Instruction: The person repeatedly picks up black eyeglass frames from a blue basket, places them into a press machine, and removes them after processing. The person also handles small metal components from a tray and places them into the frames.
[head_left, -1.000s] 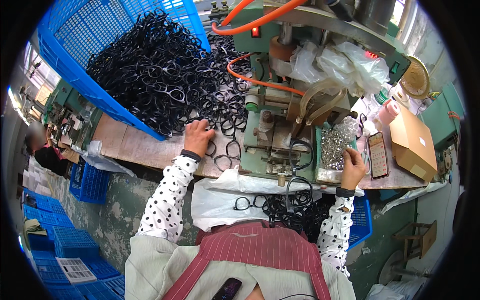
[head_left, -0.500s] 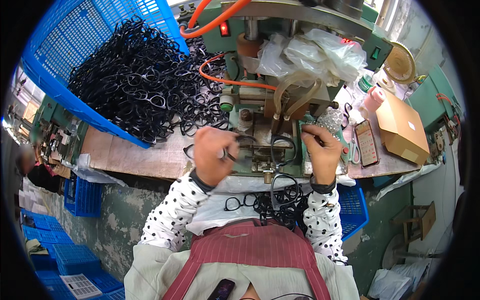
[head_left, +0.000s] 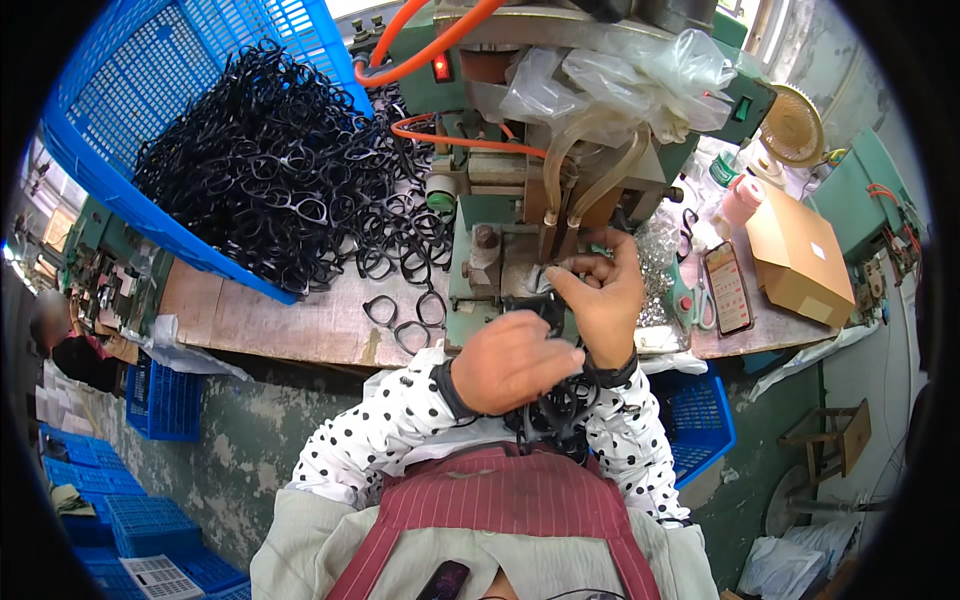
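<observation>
My right hand point(head_left: 608, 300) reaches into the machine below its clear hoses, thumb and fingers pinched at the metal die point(head_left: 522, 262). A black eyeglass frame point(head_left: 538, 304) shows at its fingertips, partly hidden behind my left hand. My left hand point(head_left: 515, 362) crosses in front, back upward and fingers pointing right; whether they grip anything is hidden. Under those fingers, over my lap, lie several black eyeglass frames point(head_left: 560, 405). The green press point(head_left: 470, 215) stands straight ahead, with plastic bags draped over its head.
A tipped blue crate point(head_left: 165, 215) spills a large heap of black eyeglass frames point(head_left: 300, 190) onto the table at left. Some loose frames point(head_left: 412, 335) lie beside the press. On the right are scissors point(head_left: 697, 306), a phone point(head_left: 727, 288) and a cardboard box point(head_left: 800, 255). A blue basket point(head_left: 700, 425) sits below.
My left hand has moved right and nearer to me, over the lap. My right hand has moved left into the die area. The eyeglass frame between my hands has shifted, and the press head looks lower.
</observation>
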